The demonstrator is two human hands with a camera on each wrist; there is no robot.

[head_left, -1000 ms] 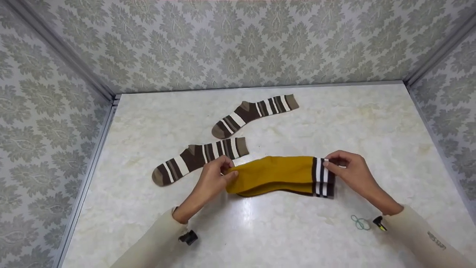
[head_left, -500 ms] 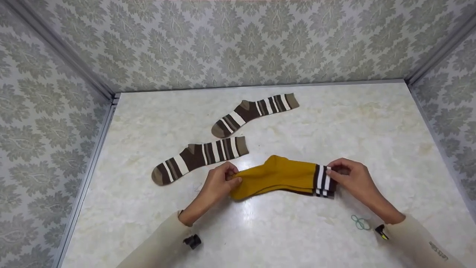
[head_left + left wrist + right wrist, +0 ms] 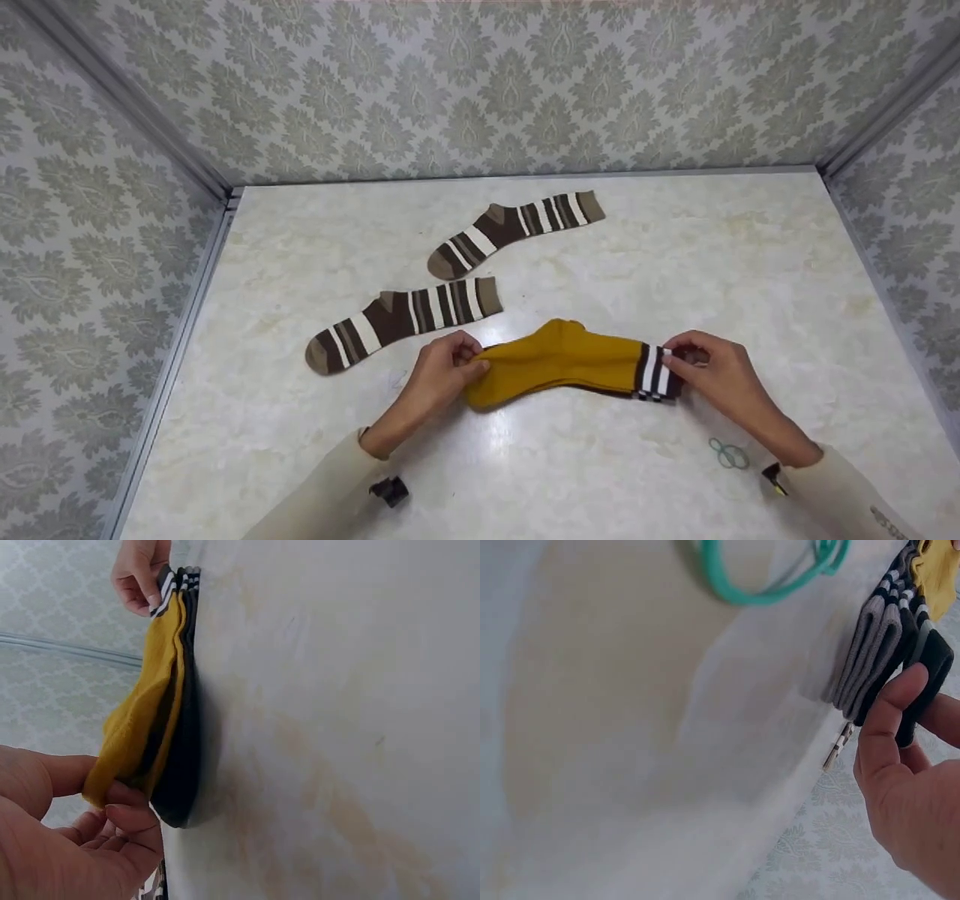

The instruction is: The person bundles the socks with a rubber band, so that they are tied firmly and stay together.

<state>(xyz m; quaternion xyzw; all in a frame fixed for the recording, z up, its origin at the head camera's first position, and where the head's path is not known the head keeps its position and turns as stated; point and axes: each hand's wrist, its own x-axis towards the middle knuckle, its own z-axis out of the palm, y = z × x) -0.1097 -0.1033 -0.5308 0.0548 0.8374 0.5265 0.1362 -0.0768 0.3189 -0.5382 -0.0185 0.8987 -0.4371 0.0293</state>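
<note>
In the head view a mustard sock (image 3: 562, 356) with a dark cuff and white stripes is stretched sideways between the hands. My left hand (image 3: 442, 365) pinches its toe, and my right hand (image 3: 712, 367) pinches its striped cuff. The left wrist view shows this sock raised off a second mustard layer and a dark sock (image 3: 180, 772) lying below on the table. Stacked cuffs (image 3: 866, 652), greyish and dark, lie under the held cuff in the right wrist view. How many socks are in the stack, I cannot tell.
Two brown-and-white striped socks lie flat behind, one nearer (image 3: 397, 319) on the left and one farther back (image 3: 514, 231). A green looped band (image 3: 728, 454) is on the white table (image 3: 555, 487) near my right wrist. Patterned walls (image 3: 510, 82) enclose the back and sides.
The held mustard sock has come slightly toward me and now covers more of the layers beneath. Both hands have moved with it, keeping their pinch. The striped socks stay put.
</note>
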